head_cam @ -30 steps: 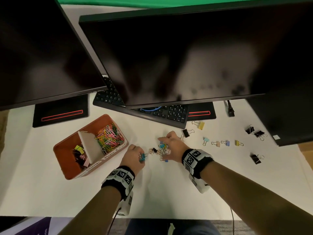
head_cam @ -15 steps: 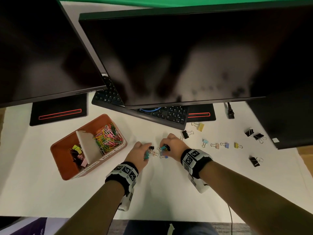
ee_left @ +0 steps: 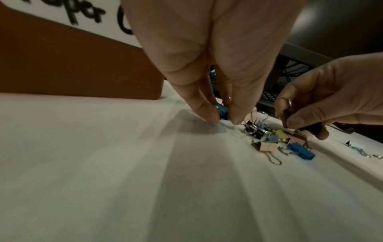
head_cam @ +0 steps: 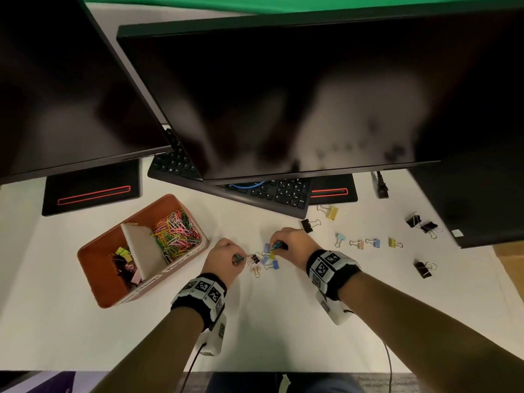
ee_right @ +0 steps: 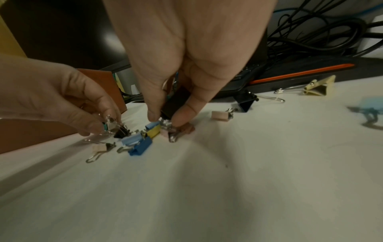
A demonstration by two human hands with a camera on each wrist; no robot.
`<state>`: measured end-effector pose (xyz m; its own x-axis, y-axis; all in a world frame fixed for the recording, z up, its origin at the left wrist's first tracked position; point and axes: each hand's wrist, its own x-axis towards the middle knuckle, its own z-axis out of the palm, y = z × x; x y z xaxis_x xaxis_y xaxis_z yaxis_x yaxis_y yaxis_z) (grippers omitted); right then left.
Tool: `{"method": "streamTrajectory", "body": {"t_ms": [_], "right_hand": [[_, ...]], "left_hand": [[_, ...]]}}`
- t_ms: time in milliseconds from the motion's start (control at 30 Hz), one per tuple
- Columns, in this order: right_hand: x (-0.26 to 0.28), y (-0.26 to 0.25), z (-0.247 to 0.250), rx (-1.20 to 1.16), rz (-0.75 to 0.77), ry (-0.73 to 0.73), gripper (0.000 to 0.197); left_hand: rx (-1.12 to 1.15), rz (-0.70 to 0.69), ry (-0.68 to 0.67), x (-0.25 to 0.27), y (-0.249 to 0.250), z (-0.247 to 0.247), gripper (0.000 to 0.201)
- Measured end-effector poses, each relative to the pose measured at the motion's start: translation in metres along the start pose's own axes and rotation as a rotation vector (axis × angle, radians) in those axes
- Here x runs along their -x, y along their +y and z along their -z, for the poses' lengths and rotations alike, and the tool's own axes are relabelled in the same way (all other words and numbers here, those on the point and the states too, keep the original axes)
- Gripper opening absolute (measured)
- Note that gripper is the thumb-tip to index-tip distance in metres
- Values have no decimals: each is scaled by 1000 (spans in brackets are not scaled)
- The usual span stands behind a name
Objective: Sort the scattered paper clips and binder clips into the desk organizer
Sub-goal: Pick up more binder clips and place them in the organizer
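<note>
An orange desk organizer (head_cam: 96,275) stands left of my hands, coloured paper clips (head_cam: 175,232) in its far compartment and binder clips (head_cam: 126,265) in its near one. A small heap of binder clips (head_cam: 268,258) (ee_left: 269,139) (ee_right: 140,140) lies on the white desk between my hands. My left hand (head_cam: 226,256) (ee_left: 223,117) pinches a teal binder clip (ee_left: 222,111) at the heap's left edge. My right hand (head_cam: 286,241) (ee_right: 165,117) holds a black binder clip (ee_right: 176,101) and presses down on a pink one (ee_right: 186,129) at the heap's right side.
More binder clips lie scattered to the right: a black one (head_cam: 307,225), a yellow one (head_cam: 331,212), a pastel row (head_cam: 368,243), black ones (head_cam: 424,224) (head_cam: 424,269). A keyboard (head_cam: 255,191), two monitor stands and big dark screens crowd the back; the right screen (head_cam: 482,199) borders the far clips.
My left hand moved right to the heap with its teal clip. My right hand shifted slightly and now grips a black clip over the heap.
</note>
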<state>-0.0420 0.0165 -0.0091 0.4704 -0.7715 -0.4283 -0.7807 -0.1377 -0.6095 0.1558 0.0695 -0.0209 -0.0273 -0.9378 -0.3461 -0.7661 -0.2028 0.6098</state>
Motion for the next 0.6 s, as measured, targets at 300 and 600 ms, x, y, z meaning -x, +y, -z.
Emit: {"method": "streamTrajectory", "body": {"t_ms": [300, 600], "right_hand": [[3, -32, 14, -31, 91, 49, 17], [-36, -187, -16, -96, 386, -4, 17]], "left_hand": [[131, -122, 157, 30, 9, 40, 9], [-12, 152, 445, 76, -60, 158, 13]]}}
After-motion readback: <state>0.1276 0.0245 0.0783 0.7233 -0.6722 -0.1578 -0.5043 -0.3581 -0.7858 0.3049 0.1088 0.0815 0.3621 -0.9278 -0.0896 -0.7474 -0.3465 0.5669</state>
